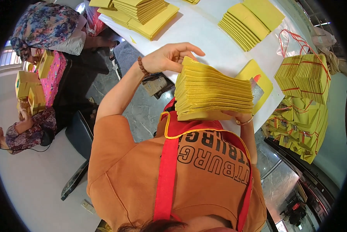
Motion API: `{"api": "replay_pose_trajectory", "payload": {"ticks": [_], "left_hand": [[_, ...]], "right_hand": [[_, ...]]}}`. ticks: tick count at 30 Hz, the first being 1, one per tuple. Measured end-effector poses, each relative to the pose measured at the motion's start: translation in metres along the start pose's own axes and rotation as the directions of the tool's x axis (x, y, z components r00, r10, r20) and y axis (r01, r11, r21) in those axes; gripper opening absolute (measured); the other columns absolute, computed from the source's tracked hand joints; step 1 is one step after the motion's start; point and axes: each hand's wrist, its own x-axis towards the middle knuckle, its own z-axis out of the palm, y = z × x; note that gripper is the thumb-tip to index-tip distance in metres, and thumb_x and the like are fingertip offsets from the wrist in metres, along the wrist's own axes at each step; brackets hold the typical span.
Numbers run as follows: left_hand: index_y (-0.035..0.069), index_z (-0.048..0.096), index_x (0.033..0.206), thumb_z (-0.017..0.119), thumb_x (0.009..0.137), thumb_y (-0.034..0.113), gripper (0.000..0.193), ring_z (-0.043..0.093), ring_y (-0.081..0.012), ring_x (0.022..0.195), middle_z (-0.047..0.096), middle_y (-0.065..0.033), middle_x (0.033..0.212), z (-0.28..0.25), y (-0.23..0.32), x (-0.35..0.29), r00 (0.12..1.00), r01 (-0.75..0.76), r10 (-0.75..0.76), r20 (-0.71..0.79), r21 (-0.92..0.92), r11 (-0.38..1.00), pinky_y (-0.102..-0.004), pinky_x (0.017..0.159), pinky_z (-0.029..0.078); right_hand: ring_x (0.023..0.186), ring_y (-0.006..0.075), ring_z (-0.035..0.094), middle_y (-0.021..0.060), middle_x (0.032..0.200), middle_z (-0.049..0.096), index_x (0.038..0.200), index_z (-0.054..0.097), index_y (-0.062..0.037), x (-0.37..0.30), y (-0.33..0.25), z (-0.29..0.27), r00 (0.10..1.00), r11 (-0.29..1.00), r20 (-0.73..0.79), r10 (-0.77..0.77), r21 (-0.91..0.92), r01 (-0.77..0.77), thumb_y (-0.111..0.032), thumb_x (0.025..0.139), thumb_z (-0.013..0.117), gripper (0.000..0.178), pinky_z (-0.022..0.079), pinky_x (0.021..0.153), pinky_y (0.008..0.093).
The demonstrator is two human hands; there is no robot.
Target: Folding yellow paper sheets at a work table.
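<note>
A thick stack of yellow folded papers (214,91) is held up in front of my chest, above the near edge of the white table. My right hand (239,116) grips it from below at its right end, with most of the fingers hidden beneath. At the stack's upper left corner is my left hand (177,56), a beaded bracelet on its wrist. Its fingers are spread and stretched out, the thumb close against the corner; whether it touches cannot be told. Just beyond the stack, a yellow piece (264,91) with a red mark and a greyish patch lies on the table.
More yellow stacks (142,17) lie on the white table (204,27), with another (250,25) at far right. Bundles tied with red string (303,79) are piled at the right. Two people work at the left beside a pink cloth (55,75); a dark chair (80,133) stands nearby.
</note>
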Motion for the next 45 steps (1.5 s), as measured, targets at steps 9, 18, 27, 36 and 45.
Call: {"api": "replay_pose_trajectory", "payload": {"ticks": [9, 18, 27, 36, 45], "left_hand": [[0.000, 0.063, 0.097, 0.055, 0.087, 0.015, 0.019, 0.058, -0.0053, 0.076, 0.064, -0.0013, 0.083, 0.024, -0.015, 0.011, 0.951, 0.026, -0.016, -0.309, 0.028, 0.999, -0.0187, 0.072, 0.045], [-0.001, 0.057, 0.109, 0.054, 0.088, 0.014, 0.026, 0.059, -0.0069, 0.077, 0.064, -0.0054, 0.088, 0.024, -0.009, 0.008, 0.932, -0.042, -0.026, -0.361, -0.179, 0.983, -0.0195, 0.069, 0.046], [-0.004, 0.053, 0.114, 0.055, 0.082, -0.002, 0.032, 0.061, -0.0155, 0.091, 0.062, -0.0164, 0.101, 0.024, -0.020, 0.007, 0.947, -0.114, 0.003, -0.321, -0.326, 0.938, -0.0247, 0.082, 0.048], [-0.002, 0.051, 0.116, 0.055, 0.084, 0.002, 0.032, 0.061, -0.0175, 0.091, 0.062, -0.0160, 0.100, 0.028, -0.023, 0.007, 0.945, -0.173, 0.011, -0.328, -0.470, 0.865, -0.0265, 0.081, 0.050], [-0.001, 0.043, 0.125, 0.055, 0.082, -0.002, 0.045, 0.061, -0.0173, 0.092, 0.062, -0.0164, 0.102, 0.035, -0.027, 0.006, 0.927, -0.254, 0.077, -0.367, -0.464, 0.849, -0.0258, 0.081, 0.051]], "right_hand": [[0.100, 0.0182, 0.054, 0.0050, 0.111, 0.058, 0.117, 0.053, -0.0062, -0.004, 0.008, -0.003, 1.000, 1.000, 0.002, -0.019, -0.011, 0.019, -0.008, 0.061, 0.080, 0.063, 0.045, 0.086, 0.0319], [0.103, 0.0185, 0.053, 0.0049, 0.114, 0.056, 0.119, 0.050, -0.0071, 0.008, -0.029, -0.001, 0.963, 0.863, 0.094, 0.253, 0.427, -0.268, -0.005, 0.059, 0.080, 0.067, 0.045, 0.088, 0.0327], [0.101, 0.0174, 0.054, 0.0052, 0.112, 0.058, 0.115, 0.054, -0.0063, 0.001, -0.026, 0.000, 0.946, 0.819, 0.108, 0.305, 0.477, -0.319, -0.004, 0.061, 0.079, 0.060, 0.046, 0.087, 0.0323], [0.102, 0.0183, 0.053, 0.0055, 0.114, 0.056, 0.118, 0.052, -0.0058, -0.003, -0.001, 0.001, 0.972, 0.914, 0.070, 0.223, 0.332, -0.234, -0.007, 0.061, 0.079, 0.062, 0.045, 0.087, 0.0328], [0.100, 0.0192, 0.054, 0.0049, 0.113, 0.057, 0.118, 0.052, -0.0067, -0.004, -0.009, 0.000, 0.976, 0.913, 0.011, 0.218, 0.352, -0.208, -0.007, 0.059, 0.080, 0.065, 0.045, 0.087, 0.0326]]}}
